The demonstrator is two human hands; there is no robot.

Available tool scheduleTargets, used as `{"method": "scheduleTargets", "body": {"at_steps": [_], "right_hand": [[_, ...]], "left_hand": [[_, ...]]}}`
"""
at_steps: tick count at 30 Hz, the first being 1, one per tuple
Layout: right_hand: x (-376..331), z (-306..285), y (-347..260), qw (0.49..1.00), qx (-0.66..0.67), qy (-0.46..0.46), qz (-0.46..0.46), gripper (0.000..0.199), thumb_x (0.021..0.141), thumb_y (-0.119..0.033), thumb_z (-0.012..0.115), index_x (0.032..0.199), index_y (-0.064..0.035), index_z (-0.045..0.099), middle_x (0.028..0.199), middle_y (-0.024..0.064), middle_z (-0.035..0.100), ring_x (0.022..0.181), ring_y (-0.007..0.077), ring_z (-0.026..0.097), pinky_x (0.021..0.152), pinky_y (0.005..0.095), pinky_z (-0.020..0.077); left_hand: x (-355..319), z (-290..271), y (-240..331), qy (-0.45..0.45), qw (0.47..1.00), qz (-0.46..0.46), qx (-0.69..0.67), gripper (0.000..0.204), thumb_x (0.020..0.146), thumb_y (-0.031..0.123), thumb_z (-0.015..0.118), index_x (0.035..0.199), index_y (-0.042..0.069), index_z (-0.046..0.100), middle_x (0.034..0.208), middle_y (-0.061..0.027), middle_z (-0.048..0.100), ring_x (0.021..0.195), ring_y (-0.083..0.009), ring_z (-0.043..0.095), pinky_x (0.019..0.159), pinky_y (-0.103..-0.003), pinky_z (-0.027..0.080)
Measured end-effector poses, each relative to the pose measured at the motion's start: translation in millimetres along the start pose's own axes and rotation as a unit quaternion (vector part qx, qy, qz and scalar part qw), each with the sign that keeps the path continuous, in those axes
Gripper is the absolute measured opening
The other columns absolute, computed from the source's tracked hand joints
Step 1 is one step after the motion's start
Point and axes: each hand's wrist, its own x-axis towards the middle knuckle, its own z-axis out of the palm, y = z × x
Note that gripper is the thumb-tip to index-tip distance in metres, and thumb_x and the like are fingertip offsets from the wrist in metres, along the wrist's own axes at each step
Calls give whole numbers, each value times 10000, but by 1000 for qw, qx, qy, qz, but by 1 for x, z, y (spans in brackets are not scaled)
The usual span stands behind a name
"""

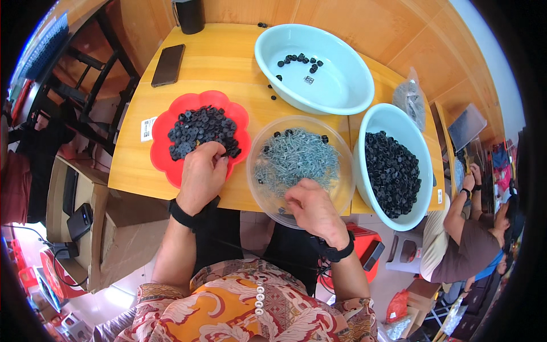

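Note:
At the near right edge of a red flower-shaped tray (159, 162), my left hand (200, 175) reaches in with thumb and fingers curled together. The tray holds many flat black washers (196, 130); whatever the fingertips grip is hidden. My right hand (316, 206) is closed in a pinch over the near rim of a clear round bowl (259, 196). That bowl is full of silvery screws (299, 157), with a few small black caps lying among them. I cannot make out what the right fingers hold.
A pale blue oval basin (364, 165) on the right holds many black caps (393, 174). Behind, another blue basin (336, 85) contains several. A phone (168, 65), dark cup (188, 15) and plastic bag (409, 98) stand on the wooden table. Another person (473, 245) works at far right.

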Motion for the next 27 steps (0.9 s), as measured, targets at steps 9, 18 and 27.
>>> {"method": "scheduleTargets", "body": {"at_steps": [9, 18, 27], "right_hand": [[2, 10, -5, 990, -139, 8, -11, 37, 673, -9, 558, 702, -7, 580, 716, 159, 517, 752, 330, 527, 679, 399, 431], [7, 5, -18, 980, -193, -29, 24, 105, 617, -20, 569, 710, 27, 586, 778, 193, 543, 792, 329, 531, 715, 396, 440], [2, -2, -9, 993, -118, -5, 28, 76, 660, -20, 545, 729, 12, 544, 745, 185, 530, 755, 356, 522, 672, 397, 424]], "left_hand": [[-23, -12, 18, -17, 974, -53, -220, 102, 744, 5, 609, 840, -17, 582, 702, 0, 547, 632, -56, 477, 574, -214, 397], [-45, -1, 24, -61, 943, -61, -322, 106, 755, 15, 612, 858, 13, 590, 730, 21, 566, 668, -44, 472, 595, -198, 380], [-53, 9, 25, -77, 909, -92, -399, 160, 781, -10, 582, 940, 0, 600, 765, 11, 583, 674, -47, 490, 609, -190, 390]]}}
